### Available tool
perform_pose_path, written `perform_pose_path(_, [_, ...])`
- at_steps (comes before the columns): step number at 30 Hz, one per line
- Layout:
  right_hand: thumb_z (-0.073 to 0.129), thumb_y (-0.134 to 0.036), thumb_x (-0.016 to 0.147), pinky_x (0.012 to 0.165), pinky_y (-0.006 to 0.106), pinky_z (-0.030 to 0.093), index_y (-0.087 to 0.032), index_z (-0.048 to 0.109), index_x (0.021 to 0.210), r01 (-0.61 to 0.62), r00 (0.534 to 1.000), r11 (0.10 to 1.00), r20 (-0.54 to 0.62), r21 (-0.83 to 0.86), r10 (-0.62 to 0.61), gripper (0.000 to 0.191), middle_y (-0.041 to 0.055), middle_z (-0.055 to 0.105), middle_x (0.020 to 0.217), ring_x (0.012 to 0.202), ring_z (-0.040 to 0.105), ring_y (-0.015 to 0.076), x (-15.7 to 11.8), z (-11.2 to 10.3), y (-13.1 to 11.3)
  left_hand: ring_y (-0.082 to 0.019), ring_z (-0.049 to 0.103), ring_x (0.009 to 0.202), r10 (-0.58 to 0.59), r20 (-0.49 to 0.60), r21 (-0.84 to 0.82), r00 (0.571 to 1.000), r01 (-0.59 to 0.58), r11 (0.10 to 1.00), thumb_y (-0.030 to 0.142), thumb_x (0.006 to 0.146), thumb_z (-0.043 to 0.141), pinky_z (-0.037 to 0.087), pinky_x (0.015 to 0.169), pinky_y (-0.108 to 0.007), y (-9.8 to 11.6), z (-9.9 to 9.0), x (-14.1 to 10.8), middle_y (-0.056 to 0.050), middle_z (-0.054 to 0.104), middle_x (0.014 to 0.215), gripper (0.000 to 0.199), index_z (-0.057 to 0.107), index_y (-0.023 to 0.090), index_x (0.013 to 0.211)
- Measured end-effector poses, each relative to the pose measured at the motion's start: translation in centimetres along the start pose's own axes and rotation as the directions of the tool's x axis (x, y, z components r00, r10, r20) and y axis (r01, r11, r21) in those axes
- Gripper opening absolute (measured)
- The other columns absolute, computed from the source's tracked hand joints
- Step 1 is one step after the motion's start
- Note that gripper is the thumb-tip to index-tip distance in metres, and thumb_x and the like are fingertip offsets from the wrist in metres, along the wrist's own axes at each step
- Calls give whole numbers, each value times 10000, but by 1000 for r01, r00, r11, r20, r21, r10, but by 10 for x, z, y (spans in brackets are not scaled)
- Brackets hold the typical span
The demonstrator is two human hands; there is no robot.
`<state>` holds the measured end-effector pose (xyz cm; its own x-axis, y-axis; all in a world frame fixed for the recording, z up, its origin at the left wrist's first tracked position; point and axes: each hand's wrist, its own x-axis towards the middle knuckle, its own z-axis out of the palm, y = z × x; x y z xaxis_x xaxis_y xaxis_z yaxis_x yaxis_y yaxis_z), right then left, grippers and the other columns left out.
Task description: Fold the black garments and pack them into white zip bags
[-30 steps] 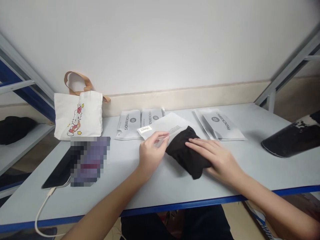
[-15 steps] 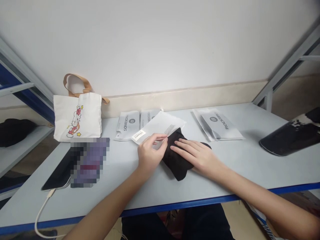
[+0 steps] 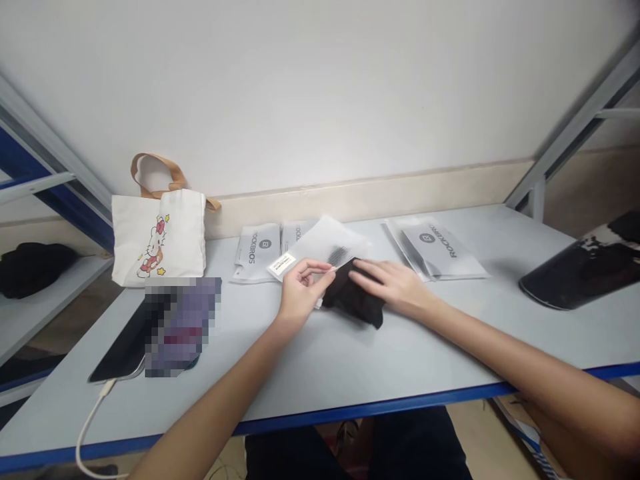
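Note:
My left hand [image 3: 301, 291] pinches the near edge of a translucent plastic bag [image 3: 320, 233] between thumb and fingertips. The bag lies slanted, with a white label on its left corner. At the bag's mouth is a folded piece of black fabric [image 3: 353, 297], its far end against or just inside the opening; how deep I cannot tell. My right hand [image 3: 395, 285] grips the fabric from the right, fingers over its top, thumb out of sight. Two flat ROCKBROS packets, a left one [image 3: 257, 252] and a partly covered one [image 3: 293, 230], lie behind the bag.
More ROCKBROS packets [image 3: 440, 252] lie to the right. A dark cylindrical object [image 3: 575, 273] rests at the right edge. On the left are a white tote bag [image 3: 160, 237], a black phone [image 3: 123, 343] with a white cable [image 3: 87, 427], and a blurred purple item [image 3: 183, 327].
My right hand has slid the black fabric up and away from me, toward the bag's mouth. The fabric now looks more bunched, and my left hand keeps its pinch on the bag.

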<state>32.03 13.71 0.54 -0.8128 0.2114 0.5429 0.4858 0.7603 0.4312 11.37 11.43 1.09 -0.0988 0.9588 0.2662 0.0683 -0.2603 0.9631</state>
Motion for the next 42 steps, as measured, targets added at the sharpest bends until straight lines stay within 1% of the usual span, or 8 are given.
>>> perform_pose_path(4, [451,-122,893,859,361,500,-187,577,1126,108,992,991,54,75,-112,273,115,639,1156,1093,580,228,9,10,2,-43,294,422,-39,57,-20,998,40,999,292,666,708,257,420,-195,-1,3,-4,14,631,657,163,628,167,734])
perform_pose_path(8, [449,-58,826,750,340,535,-172,517,1207,-250,965,936,139,247,221,403,120,649,1109,941,642,226,13,21,12,-69,343,448,132,-8,265,991,-126,956,251,732,653,312,448,-204,-1,3,-11,27,627,652,68,674,211,783])
perform_pose_path(14, [484,-85,781,853,385,511,-206,293,1393,-522,837,777,34,350,547,652,122,552,1286,1126,566,260,13,20,6,-123,513,600,540,-40,627,841,-399,668,114,716,643,441,624,-242,2,2,-10,27,647,657,171,705,254,794])
perform_pose_path(18, [484,-106,819,947,411,457,-154,261,1410,-420,886,846,-53,329,460,634,174,482,1350,1241,464,270,19,19,-6,-147,591,724,637,-26,592,770,-502,631,105,747,615,477,730,-280,5,8,-11,19,694,735,171,690,242,816])
perform_pose_path(23, [401,-112,884,916,435,461,-139,496,1211,-49,999,955,23,292,44,342,149,632,1118,1139,540,266,25,27,-14,-148,645,808,518,-35,433,855,-454,778,102,756,602,503,801,-274,5,11,-15,13,711,818,146,659,223,811])
perform_pose_path(32, [456,-83,819,677,334,516,-149,448,1184,-493,868,812,116,312,483,371,133,633,1067,870,635,231,17,19,0,-148,660,873,238,-98,276,966,-203,939,158,785,582,506,846,-284,0,6,-12,5,707,889,105,645,219,844])
perform_pose_path(38, [393,-85,867,932,400,449,-132,494,1191,-278,959,918,30,283,281,342,168,588,1213,1155,531,257,24,19,-11,-156,651,856,391,-69,327,918,-349,878,140,778,589,512,834,-300,3,14,-19,-12,701,859,119,657,207,848])
perform_pose_path(42, [438,-137,851,796,336,510,-182,541,1080,-323,945,862,83,391,317,255,82,685,980,921,641,210,22,20,-8,-162,655,882,334,-96,269,938,-298,916,151,782,590,512,852,-312,3,8,-16,-23,701,884,103,642,200,856])
